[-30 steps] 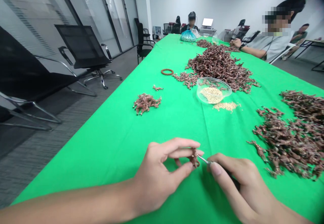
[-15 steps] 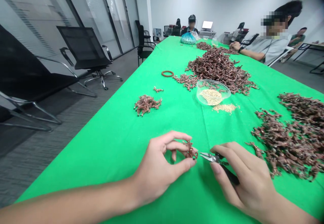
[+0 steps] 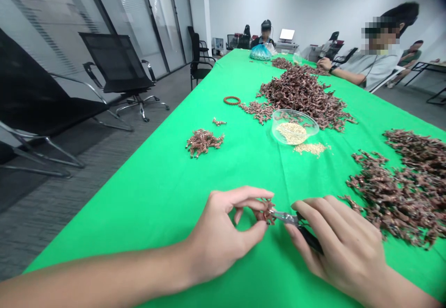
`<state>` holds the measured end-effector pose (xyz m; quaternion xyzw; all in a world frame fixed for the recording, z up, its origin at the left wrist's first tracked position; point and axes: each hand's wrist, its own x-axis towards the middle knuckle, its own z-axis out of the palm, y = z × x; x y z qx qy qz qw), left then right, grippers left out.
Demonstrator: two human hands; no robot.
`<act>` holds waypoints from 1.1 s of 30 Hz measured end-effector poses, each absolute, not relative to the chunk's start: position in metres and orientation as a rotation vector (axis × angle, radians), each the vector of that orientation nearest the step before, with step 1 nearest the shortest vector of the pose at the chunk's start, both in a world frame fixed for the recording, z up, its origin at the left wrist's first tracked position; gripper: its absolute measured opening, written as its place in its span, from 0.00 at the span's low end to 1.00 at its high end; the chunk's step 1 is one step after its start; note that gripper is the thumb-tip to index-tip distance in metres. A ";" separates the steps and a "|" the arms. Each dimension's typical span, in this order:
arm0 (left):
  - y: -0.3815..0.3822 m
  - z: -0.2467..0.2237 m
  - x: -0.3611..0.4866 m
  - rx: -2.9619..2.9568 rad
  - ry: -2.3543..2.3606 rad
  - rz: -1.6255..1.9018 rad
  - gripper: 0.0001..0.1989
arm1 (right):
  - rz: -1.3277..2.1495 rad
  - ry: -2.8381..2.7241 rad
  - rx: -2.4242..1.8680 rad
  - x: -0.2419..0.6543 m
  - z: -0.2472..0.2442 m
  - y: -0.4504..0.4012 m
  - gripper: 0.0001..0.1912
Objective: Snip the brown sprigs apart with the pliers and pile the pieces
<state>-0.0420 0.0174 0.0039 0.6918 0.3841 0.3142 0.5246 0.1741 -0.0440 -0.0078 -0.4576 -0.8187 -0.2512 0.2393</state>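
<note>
Brown figurine (image 3: 269,216) pinched in the left hand, plier tips against it

The brown figurine is nearer the wearer than the clear bowl (image 3: 314,131), held up between the thumb and fingertips of the left hand (image 3: 221,229). The right hand (image 3: 344,240) has its fingers curled around the dark handles of the pliers (image 3: 310,239), also on the bowl's near side; whether their jaws are closed cannot be told.

Pale granules (image 3: 292,133) lie in the bowl, with spilled granules (image 3: 311,148) just beside its near edge. Behind the bowl rises a large brown heap (image 3: 303,92). Left of it are a small brown pile (image 3: 204,143), a lone brown piece (image 3: 219,121) and, farther back, a reddish-brown ring (image 3: 232,100). More brown pieces (image 3: 400,194) spread to its right. A person in a pale top (image 3: 379,68) sits beyond it, to the right.
</note>
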 end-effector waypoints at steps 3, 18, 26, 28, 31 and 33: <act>0.017 0.004 -0.042 1.655 0.913 0.746 0.18 | -0.709 -2.244 -1.251 0.173 -0.007 -0.045 0.15; 0.028 0.009 -0.048 1.179 0.600 0.616 0.23 | -0.770 -2.204 -1.276 0.176 -0.010 -0.045 0.14; 0.025 0.018 -0.043 1.140 0.663 0.329 0.17 | -0.771 -2.208 -1.264 0.177 -0.011 -0.047 0.14; 0.020 0.017 -0.043 1.181 0.692 0.369 0.17 | -0.805 -2.210 -1.248 0.177 -0.009 -0.047 0.15; 0.015 0.015 -0.043 1.212 0.726 0.422 0.17 | -0.837 -2.216 -1.205 0.174 -0.005 -0.046 0.15; 0.011 0.015 -0.043 1.223 0.763 0.455 0.16 | -0.828 -2.216 -1.202 0.172 -0.004 -0.046 0.15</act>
